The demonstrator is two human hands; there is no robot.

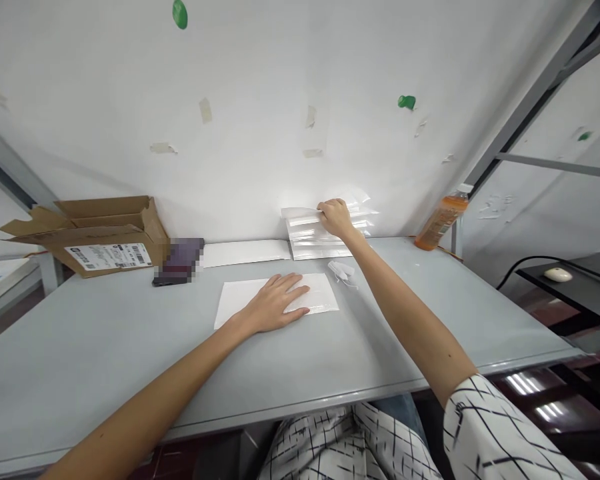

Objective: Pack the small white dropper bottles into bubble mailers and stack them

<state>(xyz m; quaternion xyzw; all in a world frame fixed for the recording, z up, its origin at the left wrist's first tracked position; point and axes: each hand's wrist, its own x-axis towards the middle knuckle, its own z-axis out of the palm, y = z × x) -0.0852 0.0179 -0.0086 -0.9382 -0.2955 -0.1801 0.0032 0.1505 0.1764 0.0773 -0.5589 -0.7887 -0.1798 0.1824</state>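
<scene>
My left hand [279,303] lies flat with fingers spread on a white sheet [233,293], whose right part looks glossy, like clear plastic. At the back of the table, my right hand [336,217] pinches the top edge of clear plastic bags [305,233] that lean against the wall. Just in front of these bags rests a small white bundle [343,272] with a thin cord or strap, its kind unclear. A long white flat strip or stack [247,252] lies left of the bags, along the wall.
An opened cardboard box [105,233] with a label stands at the back left, with a dark pixelated object [180,261] beside it. A bottle of orange drink [443,219] leans at the back right. Beyond the grey table [405,373], a white mouse [558,274] sits on a dark surface.
</scene>
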